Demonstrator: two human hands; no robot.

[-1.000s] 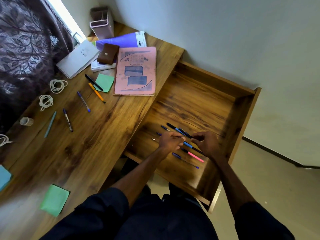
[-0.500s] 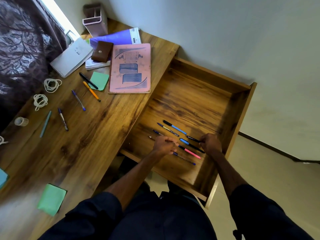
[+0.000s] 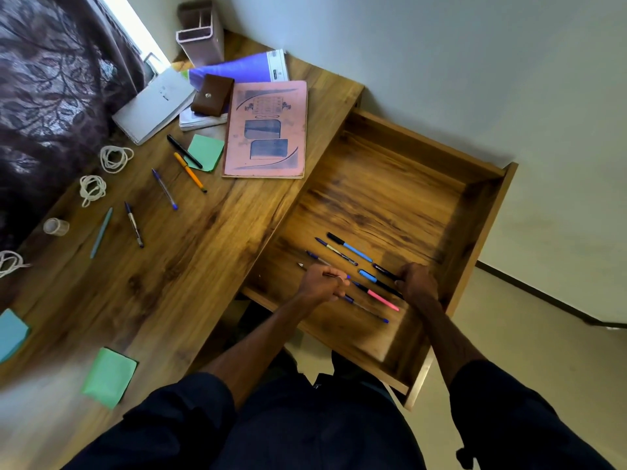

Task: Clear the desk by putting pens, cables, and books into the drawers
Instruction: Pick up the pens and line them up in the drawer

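Observation:
The wooden drawer (image 3: 475,212) stands pulled out to the right of the desk (image 3: 190,266). Several pens lie in a row on its floor, among them a light-blue one (image 3: 356,251) and a pink one (image 3: 382,299). My left hand (image 3: 320,284) pinches a thin pen (image 3: 334,275) low in the drawer. My right hand (image 3: 416,283) grips the end of a black pen (image 3: 385,271) beside it. On the desk lie more pens: black (image 3: 184,151), orange (image 3: 190,172), blue (image 3: 164,188). A pink book (image 3: 268,130) and white cable coils (image 3: 116,158) also lie there.
A purple folder (image 3: 244,67), white notebook (image 3: 154,106), brown wallet (image 3: 212,95) and pink pen holder (image 3: 200,35) crowd the desk's far end. Green sticky pads (image 3: 109,377), a blue pad (image 3: 12,334) and a tape roll (image 3: 56,227) lie nearer. A dark curtain (image 3: 51,79) hangs left.
My hands have moved apart a little inside the drawer; the right hand slid right along the black pen. The pens now lie spread in a row.

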